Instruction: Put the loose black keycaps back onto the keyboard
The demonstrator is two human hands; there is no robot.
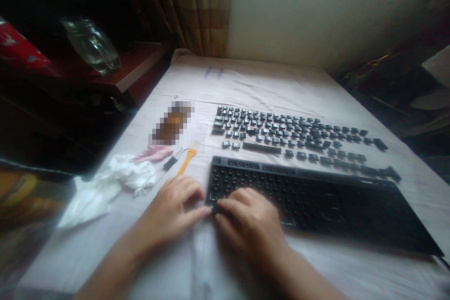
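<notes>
A black keyboard (365,211) with its keycaps off lies slanted on the cloth-covered surface. At its near left corner, both hands meet. My left hand (183,201) is curled against the keyboard's left edge, with the thumb reaching the corner. My right hand (251,218) is closed, fingertips pressed together over that same corner. Something small and dark shows between the fingertips, too little of it to name. Behind the keyboard, loose black keycaps (267,126) are laid out in rows, and the long space bar keycap (262,148) sits in front of them.
Left of the keyboard lie an orange flat tool (186,161), a wire keycap puller (170,163), a white cloth (126,171) and a pink cloth (153,152). A pixelated item (172,124) lies beyond. A glass jug (93,47) rests on a brown table (140,65).
</notes>
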